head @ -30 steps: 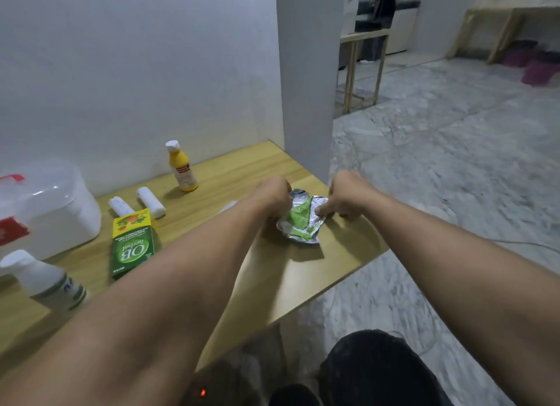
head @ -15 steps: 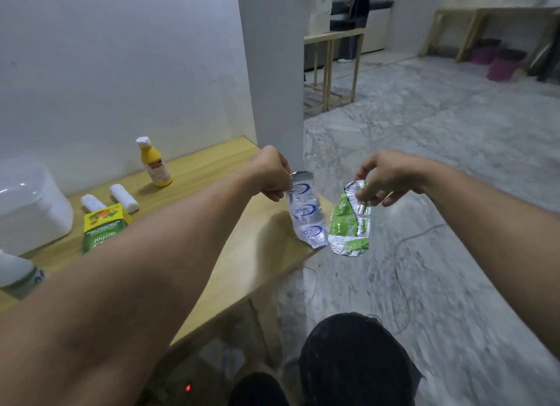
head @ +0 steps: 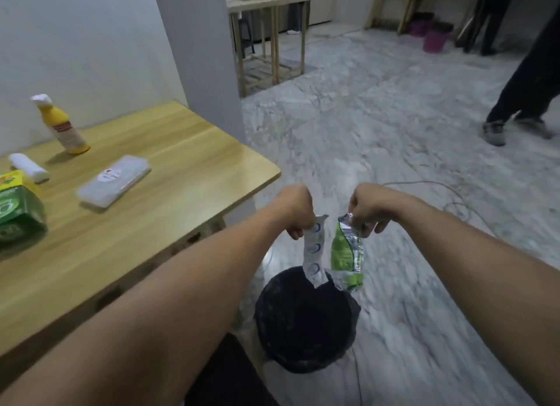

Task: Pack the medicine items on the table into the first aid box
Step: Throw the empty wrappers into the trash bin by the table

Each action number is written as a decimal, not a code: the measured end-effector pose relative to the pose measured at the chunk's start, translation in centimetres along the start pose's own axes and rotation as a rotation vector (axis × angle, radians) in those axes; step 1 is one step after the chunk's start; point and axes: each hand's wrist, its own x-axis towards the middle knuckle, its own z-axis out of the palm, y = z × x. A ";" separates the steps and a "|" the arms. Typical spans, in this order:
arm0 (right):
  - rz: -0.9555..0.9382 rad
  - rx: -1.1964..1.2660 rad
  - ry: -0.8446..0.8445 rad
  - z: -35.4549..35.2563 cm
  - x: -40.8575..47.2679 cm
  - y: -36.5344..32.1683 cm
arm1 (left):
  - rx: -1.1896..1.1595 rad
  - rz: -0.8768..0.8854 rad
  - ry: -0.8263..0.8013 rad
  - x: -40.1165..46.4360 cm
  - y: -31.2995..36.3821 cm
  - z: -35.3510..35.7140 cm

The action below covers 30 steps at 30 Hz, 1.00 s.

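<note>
While our left hand (head: 298,211) pinches a white strip (head: 315,254), our right hand (head: 368,207) grips a green sachet (head: 345,255) (tabletop (head: 181,175) at nine o'clock); both dangle apart.

My left hand (head: 295,210) and right hand (head: 368,207) each dangle a packet, side by side, right of the table (head: 188,175), above my knee (head: 303,318).

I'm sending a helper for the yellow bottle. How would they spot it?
Start at the wooden table against the white wall. The yellow bottle stands upright near the wall, behind the flat clear case and the white roll. It alone is yellow, with a white cap.
</note>
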 end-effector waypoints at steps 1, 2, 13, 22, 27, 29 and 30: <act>0.015 0.003 0.006 1.6 0.8 0.6 | 0.024 -0.015 -0.007 0.6 -1.0 1.5; 0.030 0.007 0.009 3.3 1.6 1.1 | 0.045 -0.030 -0.013 1.3 -2.1 2.9; 0.058 0.033 0.069 19.5 10.7 4.3 | 0.107 -0.190 0.014 6.0 -13.2 14.9; 0.062 -0.064 -0.069 20.8 11.9 5.2 | 0.216 -0.201 -0.148 6.7 -14.2 15.7; 0.024 -0.022 -0.054 13.7 10.5 2.9 | 0.268 -0.167 -0.235 6.7 -10.1 11.0; 0.005 0.020 -0.072 10.0 9.5 1.6 | 0.269 -0.125 -0.221 6.3 -7.8 8.3; -0.005 0.029 -0.082 8.2 9.0 1.0 | 0.267 -0.096 -0.209 6.1 -6.8 7.1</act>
